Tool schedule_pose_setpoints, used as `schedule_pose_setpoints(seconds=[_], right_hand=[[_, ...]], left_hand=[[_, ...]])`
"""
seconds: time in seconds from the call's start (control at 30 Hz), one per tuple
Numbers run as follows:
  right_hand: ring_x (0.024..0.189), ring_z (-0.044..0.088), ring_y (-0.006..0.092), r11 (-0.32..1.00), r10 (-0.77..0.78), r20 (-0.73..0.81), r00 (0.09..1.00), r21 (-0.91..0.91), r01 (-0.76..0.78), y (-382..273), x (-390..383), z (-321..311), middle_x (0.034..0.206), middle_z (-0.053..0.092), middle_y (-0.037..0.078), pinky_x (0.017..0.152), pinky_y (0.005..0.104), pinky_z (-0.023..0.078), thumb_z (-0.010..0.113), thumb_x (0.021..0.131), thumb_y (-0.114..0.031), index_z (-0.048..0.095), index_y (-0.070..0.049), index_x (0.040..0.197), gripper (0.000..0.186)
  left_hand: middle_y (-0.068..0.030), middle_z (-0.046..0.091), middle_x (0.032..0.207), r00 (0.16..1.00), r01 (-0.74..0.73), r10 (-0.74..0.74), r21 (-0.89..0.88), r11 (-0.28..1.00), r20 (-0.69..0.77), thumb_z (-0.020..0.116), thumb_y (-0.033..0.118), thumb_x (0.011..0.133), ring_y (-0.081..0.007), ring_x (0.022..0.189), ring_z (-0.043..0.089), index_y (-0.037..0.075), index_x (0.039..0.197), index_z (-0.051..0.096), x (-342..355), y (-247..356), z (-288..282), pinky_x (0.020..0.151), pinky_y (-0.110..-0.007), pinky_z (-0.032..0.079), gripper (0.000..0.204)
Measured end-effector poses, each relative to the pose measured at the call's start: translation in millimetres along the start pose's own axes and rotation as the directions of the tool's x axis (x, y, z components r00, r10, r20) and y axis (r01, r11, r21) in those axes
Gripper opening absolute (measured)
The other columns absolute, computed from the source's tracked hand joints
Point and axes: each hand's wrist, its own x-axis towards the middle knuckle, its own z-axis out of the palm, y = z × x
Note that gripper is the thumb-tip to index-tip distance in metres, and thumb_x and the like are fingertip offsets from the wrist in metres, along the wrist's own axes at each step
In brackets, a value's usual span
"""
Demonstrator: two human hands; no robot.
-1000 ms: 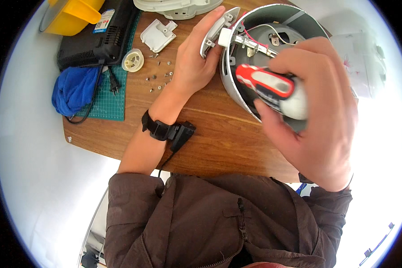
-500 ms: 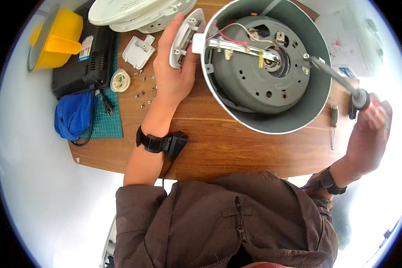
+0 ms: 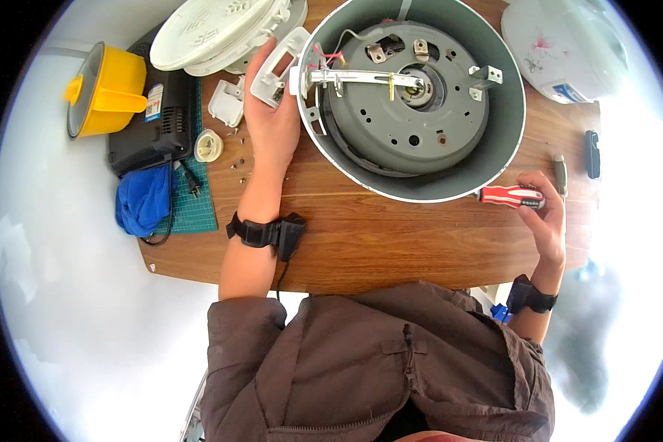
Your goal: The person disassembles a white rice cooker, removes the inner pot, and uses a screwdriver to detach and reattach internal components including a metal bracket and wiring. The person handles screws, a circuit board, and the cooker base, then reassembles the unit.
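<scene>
Screwdriver point(image 3: 511, 196) in curled right hand point(image 3: 546, 225)

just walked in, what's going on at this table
A person's left hand holds a white plastic panel beside what looks like an open rice cooker housing, its gray inner disc exposed. The right hand grips a red-and-white screwdriver near the housing's rim. Loose screws lie on the wooden table.
</scene>
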Motion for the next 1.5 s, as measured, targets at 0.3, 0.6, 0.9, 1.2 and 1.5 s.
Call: schedule_pose_setpoints(seconds=[0.3, 0.6, 0.9, 1.2, 1.5], right_hand=[[0.118, 0.063, 0.0241, 0.884, -0.214, -0.004, 0.977, -0.425, 0.192, 12.1, 19.0, 17.5, 0.123, 0.067, 0.011, 0.103, 0.0335, 0.047, 0.071, 0.076, 0.007, 0.070, -0.001, 0.118, 0.044], [0.122, 0.063, 0.0312, 0.680, -0.358, 0.047, 0.933, -0.672, 0.295, -11.6, 21.9, 33.8, 0.130, 0.066, 0.012, 0.106, 0.0393, 0.047, 0.073, 0.078, 0.005, 0.069, -0.006, 0.124, 0.047], [0.123, 0.063, 0.0244, 0.939, -0.325, -0.119, 0.938, -0.161, 0.304, -44.8, 42.9, 57.5, 0.138, 0.063, 0.015, 0.100, 0.0373, 0.051, 0.055, 0.107, -0.042, 0.052, 0.001, 0.147, 0.059], [0.114, 0.066, 0.0211, 0.975, -0.130, 0.085, 0.988, -0.170, 0.143, -73.5, 63.0, 77.4, 0.134, 0.062, 0.015, 0.083, 0.0340, 0.059, 0.053, 0.103, -0.065, 0.039, -0.006, 0.159, 0.083], [0.098, 0.073, 0.0237, 0.979, 0.102, 0.191, 0.976, -0.195, -0.064, -103.9, 61.8, 82.8, 0.129, 0.064, 0.018, 0.071, 0.0325, 0.062, 0.056, 0.104, -0.048, 0.027, -0.009, 0.161, 0.075]], left_hand=[[-0.0101, 0.063, 0.141, 0.972, 0.233, -0.232, 0.026, 0.972, -0.025, 0.068, 0.000, 0.097, -0.0193, 0.129, 0.061, 0.001, 0.149, 0.050, 0.2, 13.8, -4.0, 0.107, -0.033, 0.050, 0.055], [-0.0156, 0.061, 0.146, 0.963, 0.268, -0.268, -0.062, 0.961, 0.003, 0.061, -0.002, 0.100, -0.0178, 0.127, 0.062, 0.002, 0.155, 0.043, -17.8, 23.6, -17.0, 0.104, -0.031, 0.052, 0.057], [-0.0169, 0.062, 0.141, 0.995, 0.069, -0.048, 0.257, 0.964, -0.085, 0.060, -0.004, 0.100, -0.0262, 0.129, 0.062, -0.001, 0.147, 0.050, -22.7, 29.8, -25.4, 0.111, -0.036, 0.048, 0.049], [-0.0096, 0.069, 0.120, 0.990, 0.120, -0.135, 0.261, 0.958, 0.039, 0.050, 0.029, 0.111, -0.0176, 0.105, 0.066, 0.001, 0.137, 0.062, -25.6, 70.8, -20.3, 0.087, -0.032, 0.055, 0.040], [0.0016, 0.071, 0.102, 0.818, 0.474, -0.545, 0.320, 0.821, 0.185, 0.049, 0.056, 0.108, -0.0069, 0.082, 0.060, 0.007, 0.133, 0.066, 15.7, 96.3, -18.2, 0.068, -0.023, 0.045, 0.057]])
